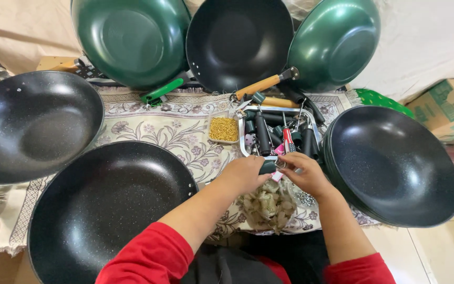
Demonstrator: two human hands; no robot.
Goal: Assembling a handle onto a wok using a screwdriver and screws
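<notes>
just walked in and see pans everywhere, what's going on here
A person in red sleeves sits at a floral patterned mat ringed by black and green non-stick woks. Both hands meet over a metal tray of dark-handled kitchen tools: the left hand grips a small dark handle piece, and the right hand pinches at the same spot beside it. A small tray of yellow screws lies next to the tools, and a crumpled patterned cloth bundle sits below the hands.

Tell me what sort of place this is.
Probably a floor-level cookware stall or assembly spot. Many new-looking woks, black and green, ring a patterned mat; a tray of loose handles and a small box of brass screws sit before both hands.
</notes>
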